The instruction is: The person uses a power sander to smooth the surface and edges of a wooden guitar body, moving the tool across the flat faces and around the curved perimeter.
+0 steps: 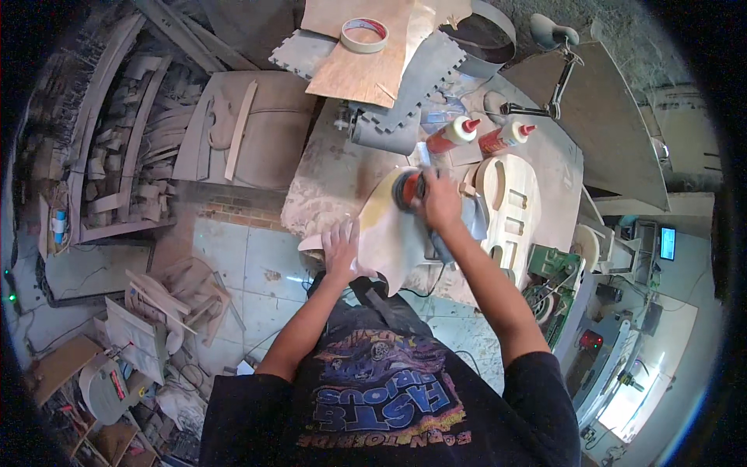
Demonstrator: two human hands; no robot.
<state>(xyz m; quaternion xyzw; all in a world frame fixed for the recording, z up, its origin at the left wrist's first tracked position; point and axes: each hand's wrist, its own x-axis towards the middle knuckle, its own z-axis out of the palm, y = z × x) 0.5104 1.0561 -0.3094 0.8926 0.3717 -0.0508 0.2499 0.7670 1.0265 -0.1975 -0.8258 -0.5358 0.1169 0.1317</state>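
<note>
A pale wooden guitar body (381,237) with a yellowish patch lies on the workbench in front of me. My left hand (340,247) rests on its left part, with the fingers stretched out flat over the wood. On the upper part of the body sits a red and black power sander (408,189), its round pad against the surface. My right hand (442,201) is closed around the sander. A second guitar body (523,198), with cut-out cavities, lies just to the right.
Two glue bottles (453,135) with red caps stand behind the sander. A tape roll (364,36) lies on a wooden sheet at the back. A desk lamp (554,93) arches over the far right. Green machinery (554,272) borders the bench's right. Dust covers the workbench (331,167).
</note>
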